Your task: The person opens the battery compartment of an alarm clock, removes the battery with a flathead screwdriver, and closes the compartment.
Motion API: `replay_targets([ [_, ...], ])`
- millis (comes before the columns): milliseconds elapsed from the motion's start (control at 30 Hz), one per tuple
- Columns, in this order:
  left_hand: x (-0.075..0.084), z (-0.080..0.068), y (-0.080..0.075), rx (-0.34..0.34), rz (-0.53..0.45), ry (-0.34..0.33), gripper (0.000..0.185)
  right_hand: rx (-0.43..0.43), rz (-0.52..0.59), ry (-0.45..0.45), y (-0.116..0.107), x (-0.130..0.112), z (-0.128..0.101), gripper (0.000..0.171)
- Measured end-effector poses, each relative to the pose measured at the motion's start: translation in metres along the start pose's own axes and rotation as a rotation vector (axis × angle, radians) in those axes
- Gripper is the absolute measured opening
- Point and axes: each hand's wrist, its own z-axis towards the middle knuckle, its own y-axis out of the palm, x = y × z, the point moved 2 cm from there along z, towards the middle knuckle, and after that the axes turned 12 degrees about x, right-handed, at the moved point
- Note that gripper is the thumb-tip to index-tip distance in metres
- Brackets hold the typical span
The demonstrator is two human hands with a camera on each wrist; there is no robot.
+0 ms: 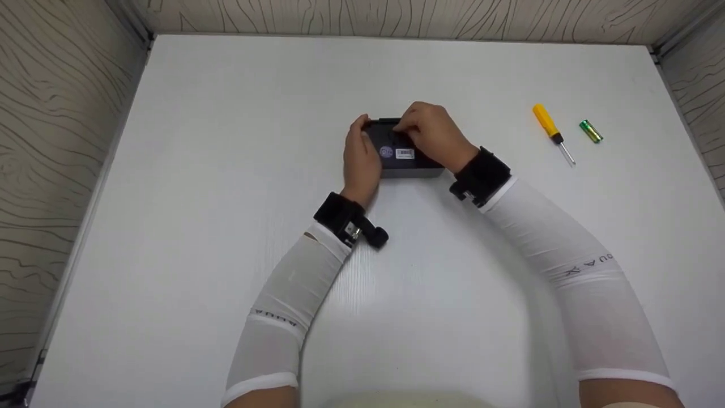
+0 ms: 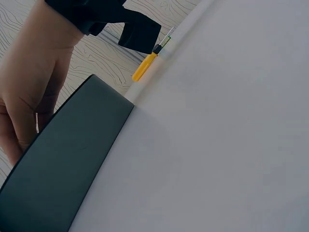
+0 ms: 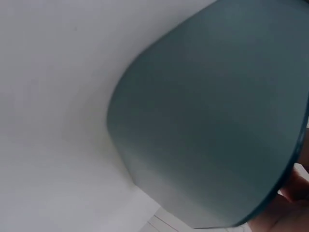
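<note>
A dark grey box-shaped device [image 1: 412, 172] lies on the white table with its labelled black face up. A round sticker and a barcode label show on that face. My left hand [image 1: 362, 161] grips the device's left side, with the thumb along the top edge. My right hand [image 1: 435, 133] reaches over the far right part, fingers bent and fingertips together at a dark recess in the face. Whatever lies between those fingertips is hidden. In the left wrist view the right hand [image 2: 36, 72] appears above the device's plain side [image 2: 72, 150]; the right wrist view shows mostly the device's smooth side [image 3: 207, 116].
To the right lie a screwdriver [image 1: 546, 122] with a yellow handle and a green battery [image 1: 591, 131] beside it. Wood-patterned panels [image 1: 396, 20] border the table [image 1: 226, 141] at the back and both sides.
</note>
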Motion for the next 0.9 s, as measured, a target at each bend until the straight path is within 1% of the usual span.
replay_targets([
  [333,0.0,0.0,0.0,0.006,0.009,0.008,0.042,-0.032,-0.097,0.006,0.004,-0.004,-0.006,0.023],
  [633,-0.001,-0.001,0.001,0.0,0.023,0.029,0.041,0.009,-0.159,-0.031,0.009,-0.01,-0.016,0.024],
  [767,-0.001,0.0,0.001,0.004,0.023,0.025,0.041,0.022,-0.187,-0.048,0.01,-0.011,-0.02,0.028],
  [900,-0.001,0.001,0.0,0.011,0.013,0.016,0.041,0.044,-0.206,-0.093,0.012,-0.012,-0.025,0.03],
])
